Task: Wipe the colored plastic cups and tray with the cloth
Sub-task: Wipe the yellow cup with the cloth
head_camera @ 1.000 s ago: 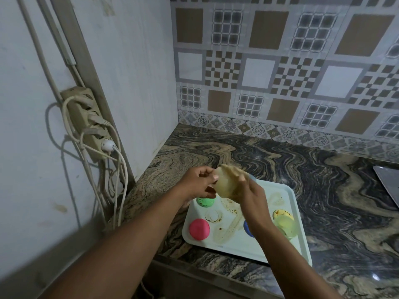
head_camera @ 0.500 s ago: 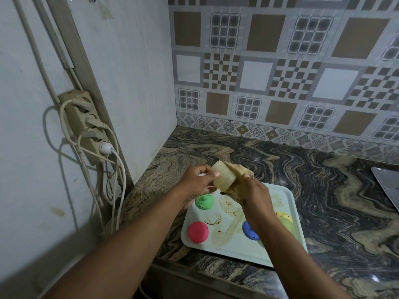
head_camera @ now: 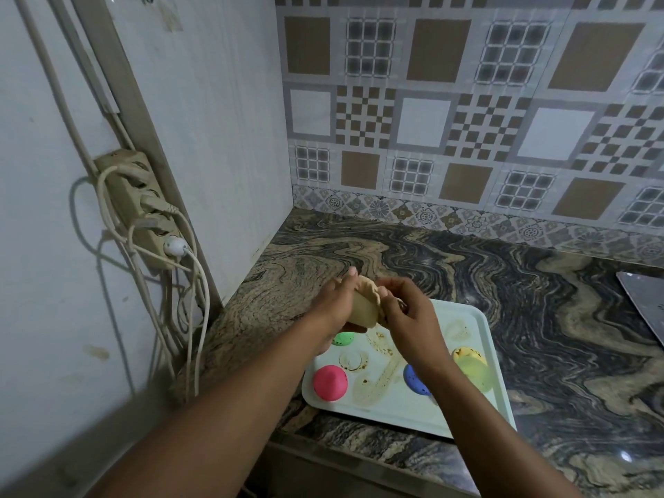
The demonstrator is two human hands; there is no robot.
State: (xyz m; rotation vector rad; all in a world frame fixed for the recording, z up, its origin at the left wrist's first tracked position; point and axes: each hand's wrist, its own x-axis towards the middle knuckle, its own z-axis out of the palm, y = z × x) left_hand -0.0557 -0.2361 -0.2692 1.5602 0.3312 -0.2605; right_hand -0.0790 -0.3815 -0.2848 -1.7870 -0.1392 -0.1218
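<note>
While both hands grip it, beige cup (head_camera: 364,310), cloth-wrapped rim

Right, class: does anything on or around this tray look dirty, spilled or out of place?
Yes. The tray carries brown smears and ring stains between the upturned cups, and the green cup and blue cup look speckled. Both hands hold a beige cup and cloth above it.

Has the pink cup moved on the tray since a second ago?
No. The pink cup sits upside down in the tray's near left corner, beside the same brown ring stain as before.
</note>
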